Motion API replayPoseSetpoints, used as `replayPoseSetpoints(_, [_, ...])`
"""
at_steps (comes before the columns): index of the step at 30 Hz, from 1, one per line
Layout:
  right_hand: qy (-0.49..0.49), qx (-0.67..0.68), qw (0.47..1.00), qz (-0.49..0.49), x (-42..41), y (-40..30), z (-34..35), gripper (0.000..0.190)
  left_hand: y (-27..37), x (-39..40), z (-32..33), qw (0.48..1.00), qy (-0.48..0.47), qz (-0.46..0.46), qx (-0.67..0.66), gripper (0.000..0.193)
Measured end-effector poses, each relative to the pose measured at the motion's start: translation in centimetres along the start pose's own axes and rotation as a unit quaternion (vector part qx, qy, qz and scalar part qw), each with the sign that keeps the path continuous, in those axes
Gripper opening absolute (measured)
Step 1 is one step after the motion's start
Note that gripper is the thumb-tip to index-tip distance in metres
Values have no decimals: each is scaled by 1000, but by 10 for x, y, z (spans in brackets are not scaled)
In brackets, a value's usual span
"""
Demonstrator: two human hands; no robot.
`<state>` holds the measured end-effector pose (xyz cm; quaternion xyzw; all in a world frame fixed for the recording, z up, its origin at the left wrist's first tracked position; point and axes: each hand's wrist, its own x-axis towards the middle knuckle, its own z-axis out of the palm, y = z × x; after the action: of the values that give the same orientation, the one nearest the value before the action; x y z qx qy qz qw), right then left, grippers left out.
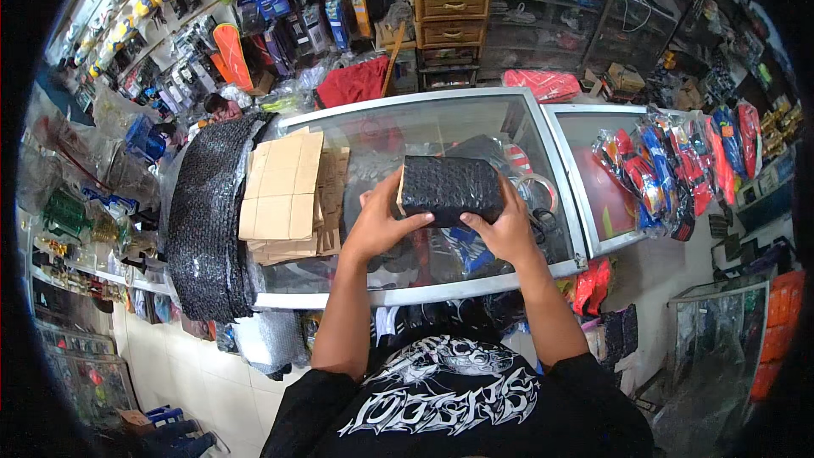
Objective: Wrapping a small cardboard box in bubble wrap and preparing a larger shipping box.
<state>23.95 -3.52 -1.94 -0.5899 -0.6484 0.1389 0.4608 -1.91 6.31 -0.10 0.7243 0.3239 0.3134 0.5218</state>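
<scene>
Between my two hands is a box-shaped package (453,188) covered in black bubble wrap, held over the glass counter (394,277). My left hand (381,219) grips its left side, with the thumb on the near edge. A strip of tan, seemingly cardboard, shows along that left end. My right hand (505,222) clasps the right side, its thumb also along the near edge. Left of my hands lies a stack of flattened cardboard (280,187). Beyond that stack, a thick pile of black bubble wrap (206,216) drapes over the counter's left end.
A roll of tape (552,194) lies right of the package. Plastic-wrapped gloves (648,172), apparently, are heaped on the adjoining glass case (572,124). Wooden drawers (453,7) and packed shelves stand behind the counter. Another person (222,108) is partly visible beyond the bubble wrap pile.
</scene>
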Motion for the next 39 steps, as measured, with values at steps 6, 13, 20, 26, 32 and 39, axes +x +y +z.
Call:
replayPoseSetpoints(6, [36,41,998,-44,0,-7,4,118,-4,-1,-3,983,109,-89,115,60])
replayPoseSetpoints(13, [-35,-80,996,-35,-5,-1,7,111,0,1,-6,987,141,-41,63,62])
replayPoseSetpoints(20, [-5,-54,998,-28,-4,5,9,70,1,-6,-3,977,105,-3,185,72])
replayPoseSetpoints(26, [19,23,999,14,2,-12,10,49,-5,-3,-8,979,95,-52,175,55])
replayPoseSetpoints(32, [2,98,992,79,2,-22,7,49,-9,0,-3,956,238,77,152,60])
replayPoseSetpoints(39, [55,-2,984,169,14,-48,4,58,8,-4,-5,937,220,53,267,65])
